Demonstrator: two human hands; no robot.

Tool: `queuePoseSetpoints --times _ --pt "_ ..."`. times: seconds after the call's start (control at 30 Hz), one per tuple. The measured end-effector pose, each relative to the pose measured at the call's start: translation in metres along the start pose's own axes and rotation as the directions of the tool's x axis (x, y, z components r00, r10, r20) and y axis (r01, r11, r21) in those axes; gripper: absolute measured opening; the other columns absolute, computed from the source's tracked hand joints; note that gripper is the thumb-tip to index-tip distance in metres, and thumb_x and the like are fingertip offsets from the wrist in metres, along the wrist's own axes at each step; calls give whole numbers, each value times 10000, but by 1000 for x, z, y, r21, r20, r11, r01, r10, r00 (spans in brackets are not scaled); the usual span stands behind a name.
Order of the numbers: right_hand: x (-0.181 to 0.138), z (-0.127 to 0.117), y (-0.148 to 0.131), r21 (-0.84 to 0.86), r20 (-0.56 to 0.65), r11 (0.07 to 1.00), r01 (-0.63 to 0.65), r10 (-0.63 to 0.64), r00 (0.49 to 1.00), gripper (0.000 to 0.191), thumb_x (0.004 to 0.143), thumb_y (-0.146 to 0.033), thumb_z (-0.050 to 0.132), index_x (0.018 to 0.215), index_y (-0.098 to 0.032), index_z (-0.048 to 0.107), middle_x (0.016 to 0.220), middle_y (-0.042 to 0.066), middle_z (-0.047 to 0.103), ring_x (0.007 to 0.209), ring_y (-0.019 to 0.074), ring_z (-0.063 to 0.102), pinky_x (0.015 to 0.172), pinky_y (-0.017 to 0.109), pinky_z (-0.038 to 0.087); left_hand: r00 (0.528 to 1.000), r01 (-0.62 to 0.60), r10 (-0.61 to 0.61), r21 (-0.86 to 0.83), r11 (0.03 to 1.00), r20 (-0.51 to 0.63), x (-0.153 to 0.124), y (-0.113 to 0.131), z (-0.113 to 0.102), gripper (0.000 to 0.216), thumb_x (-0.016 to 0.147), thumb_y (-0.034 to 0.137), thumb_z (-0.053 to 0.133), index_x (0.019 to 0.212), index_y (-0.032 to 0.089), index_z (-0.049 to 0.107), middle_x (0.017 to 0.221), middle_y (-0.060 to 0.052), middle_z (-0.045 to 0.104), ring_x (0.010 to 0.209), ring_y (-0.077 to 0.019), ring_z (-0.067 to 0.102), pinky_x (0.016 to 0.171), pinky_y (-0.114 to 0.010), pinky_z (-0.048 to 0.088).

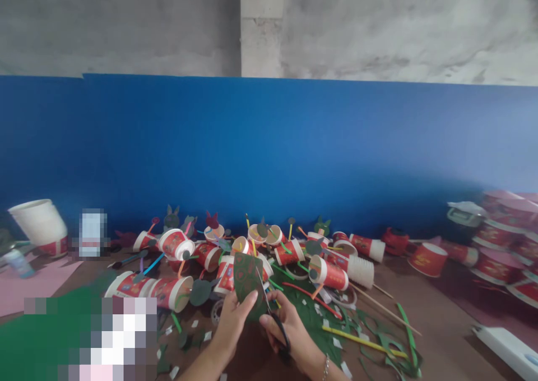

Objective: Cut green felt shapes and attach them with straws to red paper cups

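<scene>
My left hand (232,326) grips a dark green sheet of paper (247,273) with a faint outline on it, thumb on top. In my right hand (290,326) is a pair of scissors (279,333) with dark handles, its fingers through the loops. The blades lie along the right edge of the green paper. Whether they are parted is hard to see. Just beyond my hands lie several red and white paper cups (330,273) with coloured sticks and dark paper shapes attached. Green paper scraps and small white bits are spread beside my right hand.
A yellow stick (363,340) and a green strip (407,328) lie at right. Stacked red cups (500,263) stand far right, near a white box (510,350). A white tub of cups (38,224) leans at left by green paper (54,330). A blue panel (269,145) backs the table.
</scene>
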State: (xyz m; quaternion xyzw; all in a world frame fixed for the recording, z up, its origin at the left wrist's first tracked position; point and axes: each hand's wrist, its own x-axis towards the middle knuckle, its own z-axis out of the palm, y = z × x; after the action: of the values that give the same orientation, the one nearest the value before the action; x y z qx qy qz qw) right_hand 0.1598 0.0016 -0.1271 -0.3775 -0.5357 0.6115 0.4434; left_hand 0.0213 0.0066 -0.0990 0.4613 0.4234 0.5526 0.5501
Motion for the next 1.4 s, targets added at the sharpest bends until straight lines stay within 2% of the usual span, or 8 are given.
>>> queuePoseSetpoints --times 0.17,0.4,0.6,0.77,0.97,1.1,1.23,1.4 --pt "0 0 0 -7 -7 1000 -14 14 1000 574 639 -587 679 942 -205 375 413 -122 471 286 40 361 291 127 290 997 -8 8 1 1000 -77 1 -2 1 377 721 438 650 938 132 681 906 -82 718 949 -277 614 825 -336 466" --pt "-3 1 -2 -27 -10 1000 11 -12 1000 571 661 -596 656 968 -194 391 467 -97 501 336 49 421 324 128 308 999 -20 20 2 1000 29 0 4 2 346 730 427 642 922 142 681 963 -82 713 932 -269 626 853 -341 464" --pt "0 -2 2 -18 0 999 32 -32 999 534 678 -577 658 947 -205 385 432 -114 467 303 43 370 303 129 287 999 -28 27 17 999 22 1 5 1 361 736 414 639 956 129 675 946 -92 714 893 -268 634 838 -357 469" --pt "1 -2 1 -20 -6 1000 -1 1 1000 550 661 -582 670 937 -209 375 424 -120 461 293 40 355 292 128 290 1000 -8 8 1 1000 8 2 7 0 364 705 410 666 938 131 684 915 -88 719 890 -269 632 814 -343 475" --pt "0 -1 -5 -21 -12 999 -28 27 1000 566 638 -595 679 925 -209 381 421 -119 471 285 34 343 289 124 265 999 21 -21 -14 1000 -43 1 6 2 316 708 428 658 851 147 674 814 -49 712 783 -220 631 735 -288 479" --pt "0 0 -6 -15 10 1000 -28 28 1000 568 632 -595 683 921 -207 387 415 -116 475 290 40 365 299 128 273 996 17 -15 28 999 -90 1 2 3 292 716 449 646 729 158 627 624 3 643 604 -159 575 578 -235 445" --pt "-1 -2 -3 -6 7 1000 -10 10 1000 589 633 -596 681 950 -199 384 461 -102 508 331 44 411 337 140 334 1000 3 -1 92 996 -32 0 2 2 299 724 455 633 681 163 588 506 27 567 487 -119 483 483 -213 359" --pt "0 -3 -1 -13 7 1000 25 -25 1000 545 669 -573 667 950 -200 387 429 -119 469 311 37 361 320 133 303 999 18 -15 96 995 -28 1 5 2 332 704 490 631 646 171 558 482 37 538 451 -104 433 452 -208 299"
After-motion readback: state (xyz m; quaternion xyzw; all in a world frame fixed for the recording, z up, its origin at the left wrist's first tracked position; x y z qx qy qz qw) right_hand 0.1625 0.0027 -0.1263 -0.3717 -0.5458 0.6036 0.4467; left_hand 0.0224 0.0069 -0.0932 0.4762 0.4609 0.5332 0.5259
